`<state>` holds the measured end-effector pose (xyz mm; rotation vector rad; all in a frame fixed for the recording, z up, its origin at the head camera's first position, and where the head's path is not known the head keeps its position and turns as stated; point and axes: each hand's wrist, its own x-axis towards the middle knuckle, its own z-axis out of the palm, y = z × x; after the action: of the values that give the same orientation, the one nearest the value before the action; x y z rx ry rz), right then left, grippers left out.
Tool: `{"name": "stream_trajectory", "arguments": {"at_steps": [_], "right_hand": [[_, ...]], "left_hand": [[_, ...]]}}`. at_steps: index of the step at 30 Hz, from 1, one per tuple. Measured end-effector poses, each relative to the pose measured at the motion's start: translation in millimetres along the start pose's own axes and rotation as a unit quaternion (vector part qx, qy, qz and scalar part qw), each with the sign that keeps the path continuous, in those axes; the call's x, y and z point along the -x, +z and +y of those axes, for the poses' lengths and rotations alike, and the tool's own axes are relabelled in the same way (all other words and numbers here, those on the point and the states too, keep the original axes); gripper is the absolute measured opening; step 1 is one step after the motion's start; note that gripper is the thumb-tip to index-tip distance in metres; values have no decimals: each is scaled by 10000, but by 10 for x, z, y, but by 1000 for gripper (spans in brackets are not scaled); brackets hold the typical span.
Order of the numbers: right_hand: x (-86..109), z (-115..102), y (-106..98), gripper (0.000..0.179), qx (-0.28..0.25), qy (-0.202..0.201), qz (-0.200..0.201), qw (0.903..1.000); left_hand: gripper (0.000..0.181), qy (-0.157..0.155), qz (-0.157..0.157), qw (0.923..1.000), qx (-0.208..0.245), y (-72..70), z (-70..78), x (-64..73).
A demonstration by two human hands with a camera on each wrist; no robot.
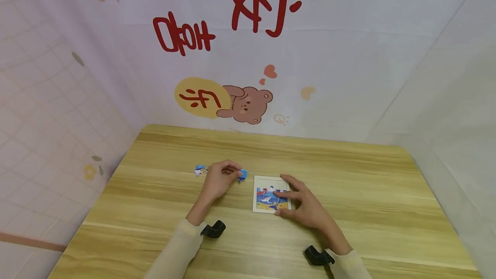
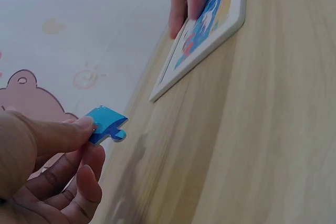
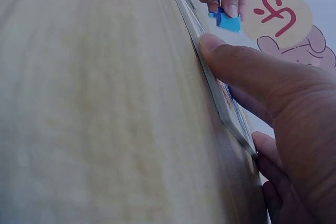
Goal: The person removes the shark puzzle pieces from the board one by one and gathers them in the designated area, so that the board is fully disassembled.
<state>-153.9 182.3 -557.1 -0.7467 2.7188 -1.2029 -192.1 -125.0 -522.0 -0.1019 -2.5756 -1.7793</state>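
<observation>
- Pinching blue puzzle piece (image 1: 243, 174) in left hand (image 1: 220, 180), left of frame (image 1: 254, 197).
- Grasping frame with right hand (image 1: 307, 206).
- Noting red Chinese characters (image 1: 255, 7) on wall (image 1: 341, 55) beyond frame.

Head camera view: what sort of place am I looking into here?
Probably a small indoor play or recording corner. A white wall covering printed with red characters and a brown cartoon bear stands behind a pale wood-grain table, where a flat, square, white-framed picture jigsaw lies.

安 (image 1: 255, 7), 喜 (image 1: 182, 38) on wall (image 1: 348, 55), 乐 (image 1: 200, 97) on yellow circle (image 1: 215, 85)
</observation>
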Motion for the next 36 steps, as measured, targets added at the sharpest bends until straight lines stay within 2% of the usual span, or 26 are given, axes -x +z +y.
{"name": "stream_trajectory", "arguments": {"at_steps": [9,17,22,27,31,36], "right_hand": [[-6,-11,-12,52,134,-99,67,9998],[-35,9,-24,53,76,-75,19,9999],[-25,11,-14,53,39,4,-42,10000],[-22,21,-1,53,27,5,-50,10000],[-20,21,-1,53,45,-17,-49,10000],[-20,13,-9,53,61,-17,-36,10000]], "left_hand": [[8,-27,-40,9991,-414,-195,-93,-73],[10,205,140,9965,-798,-309,-132,-99],[12,315,297,9895,-1377,-323,-170,-104],[15,199,420,9814,-1864,-299,-193,-108],[21,64,323,9742,-2231,-301,-202,-106],[28,-80,27,9696,-2444,-363,-187,-89]]}}
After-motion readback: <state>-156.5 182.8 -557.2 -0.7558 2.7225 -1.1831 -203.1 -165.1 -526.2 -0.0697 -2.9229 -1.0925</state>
